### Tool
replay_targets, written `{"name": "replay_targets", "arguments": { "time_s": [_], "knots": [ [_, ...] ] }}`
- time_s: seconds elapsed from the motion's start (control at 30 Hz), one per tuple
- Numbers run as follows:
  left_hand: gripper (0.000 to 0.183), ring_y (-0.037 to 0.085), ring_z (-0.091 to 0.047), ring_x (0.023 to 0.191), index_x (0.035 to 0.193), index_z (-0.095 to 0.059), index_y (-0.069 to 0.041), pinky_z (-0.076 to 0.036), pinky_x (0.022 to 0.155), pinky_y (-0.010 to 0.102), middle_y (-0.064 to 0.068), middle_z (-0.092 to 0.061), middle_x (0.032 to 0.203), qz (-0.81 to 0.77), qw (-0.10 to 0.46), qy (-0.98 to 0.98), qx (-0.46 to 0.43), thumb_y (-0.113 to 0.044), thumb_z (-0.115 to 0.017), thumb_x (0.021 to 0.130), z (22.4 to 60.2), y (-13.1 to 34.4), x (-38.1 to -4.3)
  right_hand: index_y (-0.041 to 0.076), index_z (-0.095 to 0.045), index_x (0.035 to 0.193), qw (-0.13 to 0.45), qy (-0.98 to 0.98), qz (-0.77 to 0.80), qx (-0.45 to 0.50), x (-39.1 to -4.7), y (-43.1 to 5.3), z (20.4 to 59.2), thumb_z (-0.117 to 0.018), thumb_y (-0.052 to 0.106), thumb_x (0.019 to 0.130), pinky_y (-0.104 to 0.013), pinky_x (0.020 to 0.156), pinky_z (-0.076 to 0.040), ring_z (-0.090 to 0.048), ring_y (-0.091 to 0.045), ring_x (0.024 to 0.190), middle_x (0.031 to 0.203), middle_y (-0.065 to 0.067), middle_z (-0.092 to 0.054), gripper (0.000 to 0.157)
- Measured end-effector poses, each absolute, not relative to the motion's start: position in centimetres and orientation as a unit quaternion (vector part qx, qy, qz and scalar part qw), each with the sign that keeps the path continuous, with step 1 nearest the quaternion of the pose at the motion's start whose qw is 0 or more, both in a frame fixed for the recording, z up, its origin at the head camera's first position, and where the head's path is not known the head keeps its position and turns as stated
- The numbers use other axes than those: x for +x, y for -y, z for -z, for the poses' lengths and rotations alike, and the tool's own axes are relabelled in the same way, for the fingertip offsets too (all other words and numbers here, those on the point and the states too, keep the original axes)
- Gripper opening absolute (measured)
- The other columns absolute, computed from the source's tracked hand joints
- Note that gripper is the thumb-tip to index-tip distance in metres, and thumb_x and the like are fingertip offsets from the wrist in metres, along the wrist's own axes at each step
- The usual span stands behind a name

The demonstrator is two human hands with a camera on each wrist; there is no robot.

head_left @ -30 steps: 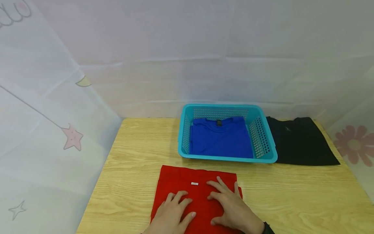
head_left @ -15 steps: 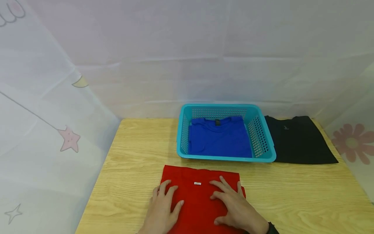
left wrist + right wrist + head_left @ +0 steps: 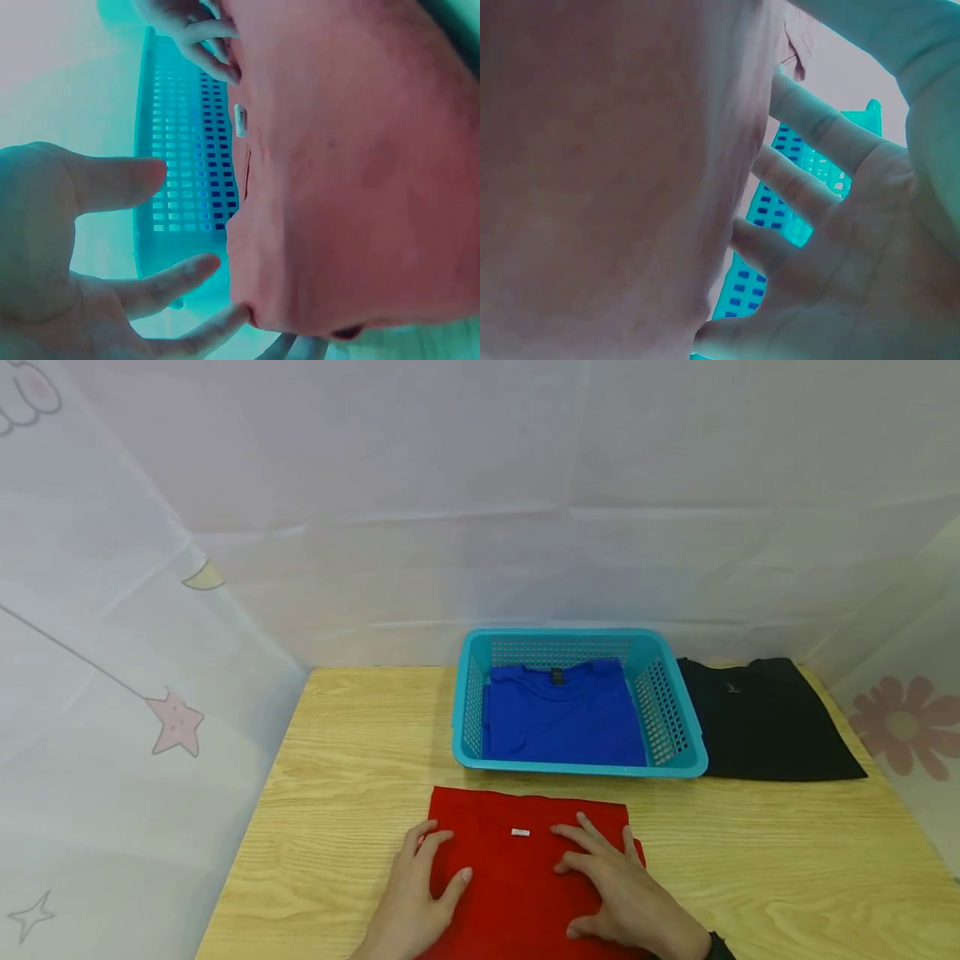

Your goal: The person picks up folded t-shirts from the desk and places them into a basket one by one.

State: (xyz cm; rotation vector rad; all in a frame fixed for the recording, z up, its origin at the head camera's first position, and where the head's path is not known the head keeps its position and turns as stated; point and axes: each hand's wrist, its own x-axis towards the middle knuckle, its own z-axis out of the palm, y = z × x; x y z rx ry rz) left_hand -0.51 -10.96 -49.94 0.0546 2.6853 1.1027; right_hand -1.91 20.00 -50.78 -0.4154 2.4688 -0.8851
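Observation:
A folded red shirt [image 3: 517,885] with a small white neck label [image 3: 520,832] lies at the near side of the table. My left hand [image 3: 412,893] is at its left edge, fingers spread and slightly bent; in the left wrist view its fingertips meet the red cloth's edge, the thumb standing apart. My right hand [image 3: 622,893] rests on the right part of the shirt with its fingers fanned out. The right wrist view shows those fingertips touching the cloth, the palm [image 3: 847,255] raised off it. The shirt's lower part runs out of the head view.
Behind the red shirt stands a turquoise plastic basket [image 3: 581,768] with a folded blue shirt [image 3: 566,718] inside. A folded black shirt [image 3: 765,727] lies right of the basket. Printed white cloth [image 3: 517,568] hangs behind the wooden table [image 3: 352,735].
My left hand has moved left from the middle of the red shirt to its left edge. The shirt and my right hand have shifted slightly right in the head view.

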Motion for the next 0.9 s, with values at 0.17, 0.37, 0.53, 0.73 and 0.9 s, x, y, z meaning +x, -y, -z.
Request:
{"name": "replay_targets", "arguments": {
  "time_s": [0.17,0.37,0.53,0.73,0.9],
  "knots": [
    [0.053,0.046,-0.049,0.137,0.14,-0.059,-0.007,-0.051,0.107,0.066,0.021,-0.036,0.161,-0.448,0.116,-0.887,0.006,-0.035,-0.078,0.099,50.0,11.3,-1.1,0.028,-0.077,0.112,0.238,-0.903,0.324,-0.15,-1.6,-20.9,50.7,-0.101,0.04,0.066,-0.091,0.11,0.008,-0.017,-0.048,0.162,0.166,0.0,-0.045,0.053],
    [0.06,0.033,-0.062,0.107,0.144,-0.051,-0.002,-0.056,0.085,0.041,0.025,-0.044,0.151,-0.515,0.165,-0.841,0.001,-0.034,-0.076,0.1,49.8,12.0,-1.9,0.027,-0.077,0.115,0.222,-0.906,0.326,-0.155,-1.3,-21.9,50.5,-0.101,0.042,0.066,-0.091,0.11,0.007,-0.018,-0.048,0.162,0.165,0.001,-0.046,0.056],
    [0.068,0.031,-0.067,0.104,0.15,-0.043,0.001,-0.06,0.082,0.042,0.028,-0.046,0.153,-0.532,0.197,-0.824,0.001,-0.031,-0.077,0.101,50.0,12.3,-2.0,0.028,-0.076,0.122,0.219,-0.909,0.312,-0.169,-1.3,-22.2,50.3,-0.1,0.044,0.068,-0.091,0.111,0.003,-0.02,-0.047,0.162,0.169,0.0,-0.042,0.062],
    [0.071,0.039,-0.062,0.118,0.152,-0.039,-0.003,-0.056,0.094,0.058,0.028,-0.052,0.149,-0.522,0.197,-0.83,-0.014,-0.032,-0.078,0.099,50.2,12.0,-2.0,0.023,-0.062,0.148,0.157,-0.931,0.288,-0.157,-1.3,-22.6,50.4,-0.095,0.058,0.07,-0.089,0.113,-0.017,-0.016,-0.055,0.16,0.176,-0.008,-0.026,0.091],
    [0.076,0.039,-0.065,0.119,0.154,-0.029,-0.002,-0.056,0.094,0.056,0.025,-0.06,0.14,-0.528,0.201,-0.825,-0.013,-0.032,-0.075,0.101,50.3,12.0,-2.0,0.013,-0.053,0.155,0.069,-0.941,0.323,-0.078,-1.1,-23.4,50.8,-0.089,0.054,0.084,-0.081,0.11,-0.037,-0.034,-0.059,0.149,0.169,-0.021,-0.032,0.089]
  ]
}}
